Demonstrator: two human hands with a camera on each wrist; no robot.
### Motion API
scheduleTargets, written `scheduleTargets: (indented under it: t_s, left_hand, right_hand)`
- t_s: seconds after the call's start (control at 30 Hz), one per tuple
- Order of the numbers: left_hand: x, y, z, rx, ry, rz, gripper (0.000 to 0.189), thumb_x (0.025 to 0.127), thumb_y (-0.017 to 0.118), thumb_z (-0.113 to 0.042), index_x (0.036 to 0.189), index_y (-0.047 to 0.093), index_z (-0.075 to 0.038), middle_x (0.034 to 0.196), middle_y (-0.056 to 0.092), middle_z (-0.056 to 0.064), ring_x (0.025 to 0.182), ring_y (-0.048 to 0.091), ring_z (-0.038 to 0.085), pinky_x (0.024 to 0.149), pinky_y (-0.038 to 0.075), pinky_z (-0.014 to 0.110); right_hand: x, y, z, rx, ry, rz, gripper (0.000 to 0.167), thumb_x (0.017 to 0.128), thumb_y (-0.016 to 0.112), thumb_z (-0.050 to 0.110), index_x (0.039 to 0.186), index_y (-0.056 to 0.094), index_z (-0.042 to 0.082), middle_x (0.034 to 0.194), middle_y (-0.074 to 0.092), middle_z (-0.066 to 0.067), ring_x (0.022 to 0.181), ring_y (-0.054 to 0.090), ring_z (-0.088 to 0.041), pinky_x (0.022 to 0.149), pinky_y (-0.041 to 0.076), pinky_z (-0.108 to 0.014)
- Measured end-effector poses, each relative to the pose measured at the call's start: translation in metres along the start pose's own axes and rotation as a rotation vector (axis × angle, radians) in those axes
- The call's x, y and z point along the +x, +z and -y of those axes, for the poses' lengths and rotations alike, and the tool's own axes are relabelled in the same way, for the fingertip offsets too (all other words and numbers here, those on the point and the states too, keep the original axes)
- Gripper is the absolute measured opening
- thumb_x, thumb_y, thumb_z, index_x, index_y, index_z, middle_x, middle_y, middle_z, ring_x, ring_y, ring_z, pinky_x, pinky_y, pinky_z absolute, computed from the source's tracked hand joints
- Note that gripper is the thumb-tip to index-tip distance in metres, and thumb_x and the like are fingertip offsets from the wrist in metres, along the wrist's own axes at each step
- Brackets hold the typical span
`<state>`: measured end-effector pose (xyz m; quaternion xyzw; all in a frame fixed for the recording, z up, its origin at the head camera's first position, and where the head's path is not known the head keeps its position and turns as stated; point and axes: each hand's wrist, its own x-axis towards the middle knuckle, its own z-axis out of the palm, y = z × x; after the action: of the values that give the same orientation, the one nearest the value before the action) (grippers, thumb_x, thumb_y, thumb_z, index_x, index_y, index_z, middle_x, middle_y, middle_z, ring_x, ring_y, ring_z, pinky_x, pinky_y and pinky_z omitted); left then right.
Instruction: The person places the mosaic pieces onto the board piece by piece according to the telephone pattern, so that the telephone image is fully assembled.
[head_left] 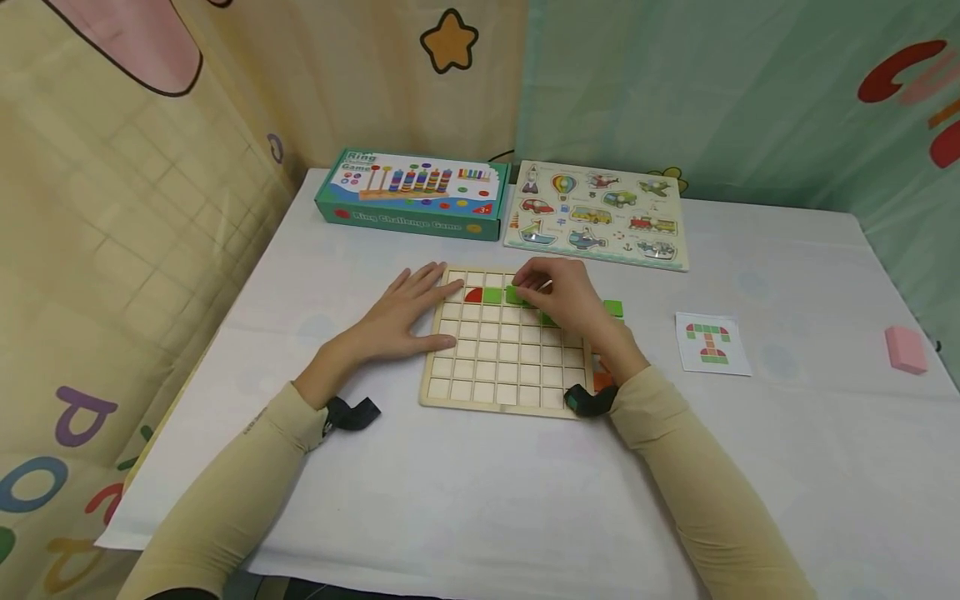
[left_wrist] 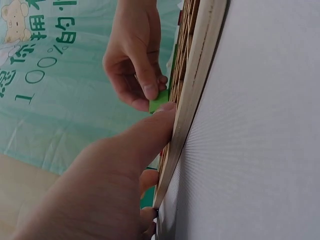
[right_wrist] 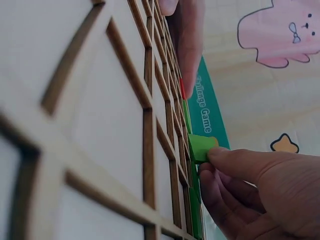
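Note:
A wooden grid board (head_left: 465,407) lies on the white table. My left hand (head_left: 393,321) rests at its left edge with fingers spread, the thumb on the rim. In the board's upper rows, a red rounded tile (head_left: 473,295) sits left of a green square tile (head_left: 492,296). Just right of these, my right hand (head_left: 566,296) pinches another green tile (right_wrist: 201,147) between thumb and fingers; the right wrist view shows it tilted against the grid. Another green piece (head_left: 547,319) is partly hidden under that hand.
More green tiles (head_left: 613,308) and orange-red tiles (head_left: 602,381) lie right of the board, partly covered by the right arm. Farther right are a pattern card (head_left: 712,354) and a pink block (head_left: 906,350). A ring game box (head_left: 408,218) and a vehicle puzzle board (head_left: 596,229) stand behind.

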<state>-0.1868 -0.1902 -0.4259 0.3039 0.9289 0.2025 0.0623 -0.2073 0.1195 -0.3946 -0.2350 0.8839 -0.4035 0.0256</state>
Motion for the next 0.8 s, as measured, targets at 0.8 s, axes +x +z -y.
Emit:
scheduleTargets:
  t_s: [0.8]
  left_hand:
    - [0.0014, 0.0012, 0.0018, -0.006, 0.009, -0.015, 0.089, 0.093, 0.071, -0.059, 0.167, 0.032, -0.028, 0.178, 0.014, 0.008, 0.166, 0.005, 0.027, 0.134, -0.001, 0.052]
  right_hand:
    - [0.0002, 0.0015, -0.0036, -0.136, -0.052, 0.046, 0.017, 0.095, 0.080, 0.014, 0.111, 0.079, 0.011, 0.109, 0.073, -0.007, 0.098, 0.060, -0.025, 0.085, 0.052, -0.041]
